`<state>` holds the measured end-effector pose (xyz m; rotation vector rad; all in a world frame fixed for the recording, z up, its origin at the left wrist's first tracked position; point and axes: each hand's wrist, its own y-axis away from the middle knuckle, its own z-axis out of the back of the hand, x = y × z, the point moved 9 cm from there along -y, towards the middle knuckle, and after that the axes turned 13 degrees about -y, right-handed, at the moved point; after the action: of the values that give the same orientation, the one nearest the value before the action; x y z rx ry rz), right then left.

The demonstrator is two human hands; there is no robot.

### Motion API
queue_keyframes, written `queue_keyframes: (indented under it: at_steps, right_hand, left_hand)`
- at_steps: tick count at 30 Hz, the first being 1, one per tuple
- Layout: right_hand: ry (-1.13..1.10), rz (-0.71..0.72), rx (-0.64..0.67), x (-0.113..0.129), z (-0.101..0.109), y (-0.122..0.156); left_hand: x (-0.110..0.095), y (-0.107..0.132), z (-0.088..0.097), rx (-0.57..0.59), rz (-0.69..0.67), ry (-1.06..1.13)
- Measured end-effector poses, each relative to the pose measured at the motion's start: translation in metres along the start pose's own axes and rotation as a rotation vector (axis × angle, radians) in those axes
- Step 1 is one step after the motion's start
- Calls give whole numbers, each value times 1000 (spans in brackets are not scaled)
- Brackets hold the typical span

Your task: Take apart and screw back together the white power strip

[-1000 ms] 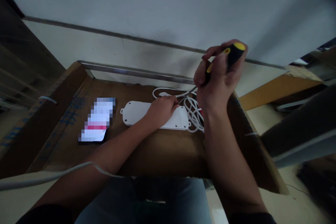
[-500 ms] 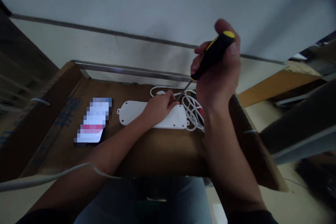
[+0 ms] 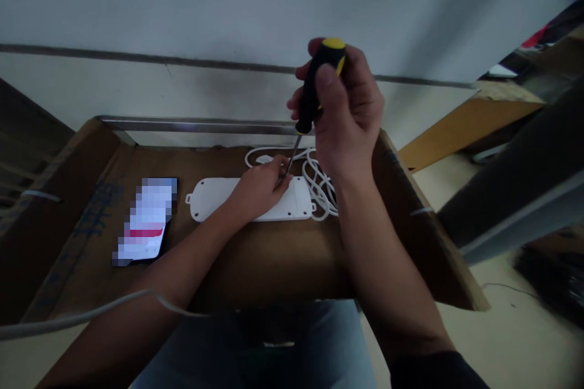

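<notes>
My right hand [image 3: 351,112] is wrapped round the black and yellow handle of a screwdriver [image 3: 312,88], its thumb lying along the side. The tool slants down to the left. Its metal shaft runs between the thumb and fingers of my left hand [image 3: 261,191], which are pinched close round the lower end. Beneath that hand lies a long white plastic case [image 3: 214,196], like a power strip face down, with holes near its edges and a loop at each end. The screwdriver's tip and whatever it touches are hidden by my left fingers.
A coiled white cord [image 3: 322,188] lies at the case's right end. Left of it rests a lit phone [image 3: 146,219]. All sit in a shallow cardboard tray [image 3: 274,261] with raised sides. A metal bar [image 3: 201,125] and a pale wall [image 3: 219,6] stand behind.
The screwdriver has turned from a strong slant to nearly upright, and my right hand has moved left with it. My left hand stays at the same part of the case. The view has shifted slightly.
</notes>
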<state>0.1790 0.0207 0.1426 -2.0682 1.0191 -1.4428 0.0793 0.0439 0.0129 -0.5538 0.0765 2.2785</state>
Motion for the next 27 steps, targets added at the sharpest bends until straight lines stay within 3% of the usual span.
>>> queue_keyframes:
  at_steps: [5,12,19,23,27]
  right_hand:
    - [15,48,-122,1,7,2]
    - [-22,-76,36,-6,-4,3]
    - [3,31,-166,-2,-1,8]
    - [-43,-2,-93,-7,-6,11]
    - [-4,3,-49,-11,-2,10]
  left_hand:
    - [10,-3,8,-95,76,80]
    - [5,-2,6,-101,33,22]
    - [2,4,4,-70,36,47]
    - [3,4,7,-87,97,105]
    - [3,4,8,-96,134,12]
